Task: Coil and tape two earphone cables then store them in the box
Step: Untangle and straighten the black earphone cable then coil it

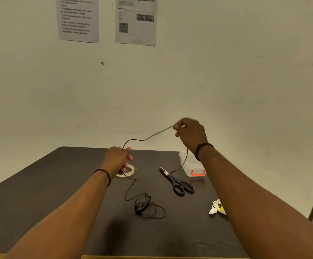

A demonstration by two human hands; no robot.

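A black earphone cable (133, 189) runs between both hands above the dark table (58, 184). My left hand (117, 159) grips one stretch of it above the tape roll (131, 170). My right hand (189, 133) is raised higher and pinches the cable, which arcs across to the left hand. From the right hand the cable also drops toward the scissors (178, 182). The cable's loose end with its earbuds lies in a heap on the table near me. A white earphone bundle (217, 207) lies on the right, partly behind my right forearm. The clear box (191, 165) with a red latch stands at the back right.
Black-handled scissors lie between the tape roll and the box, blades pointing away. Two printed sheets (78, 18) hang on the wall behind the table. The table's far edge meets the wall and its right edge is close to my right arm.
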